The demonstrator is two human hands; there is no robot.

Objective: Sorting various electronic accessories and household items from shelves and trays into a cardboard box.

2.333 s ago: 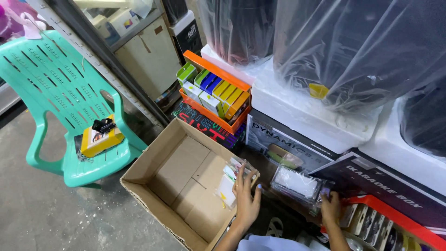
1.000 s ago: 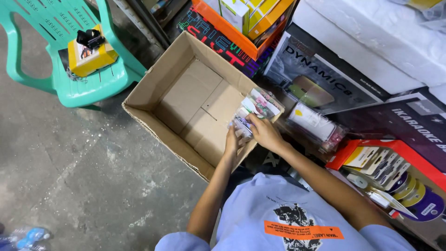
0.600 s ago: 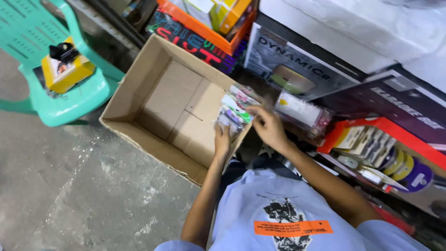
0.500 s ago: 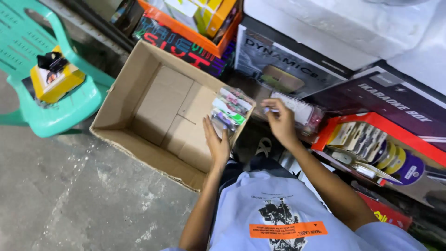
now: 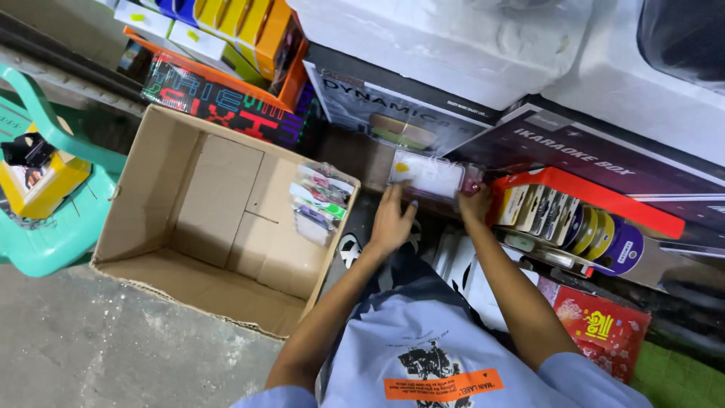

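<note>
At the far left a green plastic chair is carrying a small yellow box with a black item on top. Just right of it an open cardboard box is sitting on the concrete floor, its bottom mostly bare; a bundle of small clear packets is leaning inside against its right wall, at about three o'clock from the box's middle. Above it, at twelve o'clock, an orange tray is holding coloured cartons. The left hand is reaching forward with fingers spread and loose, fingertips touching the lower left edge of a clear plastic pack. The pack is lying with its long axis running left to right, between stacked printed cartons. The right hand is gripping the pack's right end, fingers curled around it. At three o'clock an orange display box is holding upright cards and tape rolls, crowding that side closely.
</note>
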